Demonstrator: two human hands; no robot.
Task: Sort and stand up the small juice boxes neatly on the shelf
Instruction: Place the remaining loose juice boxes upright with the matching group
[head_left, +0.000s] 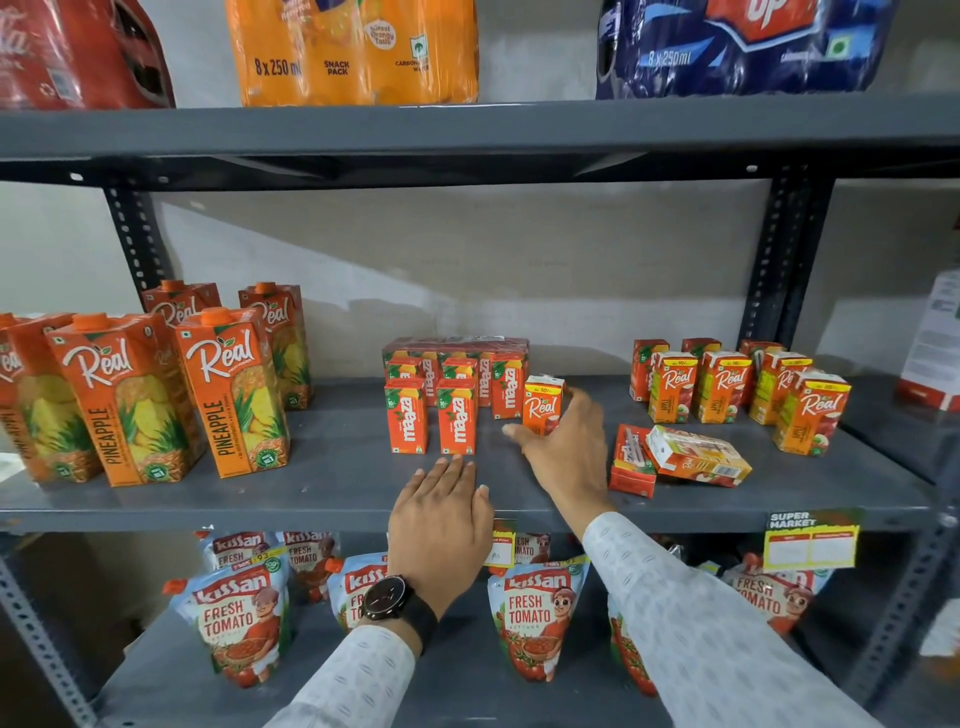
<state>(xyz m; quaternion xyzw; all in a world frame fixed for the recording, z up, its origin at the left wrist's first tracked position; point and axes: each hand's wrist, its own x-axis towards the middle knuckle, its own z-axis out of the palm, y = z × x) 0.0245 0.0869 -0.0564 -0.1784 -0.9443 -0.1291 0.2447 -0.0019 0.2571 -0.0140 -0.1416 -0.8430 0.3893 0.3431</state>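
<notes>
The right hand (563, 441) loosely cups an upright Real box (543, 412) beside the Maaza boxes (432, 415); a nudge could topple them. The left hand (441, 514) rests flat and empty on the shelf (260, 499).

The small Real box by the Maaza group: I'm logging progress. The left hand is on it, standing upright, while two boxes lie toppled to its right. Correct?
Wrong hand. The head view shows the right hand on the upright small Real box; the left hand rests flat on the shelf. Two toppled boxes do lie right of it.
</notes>
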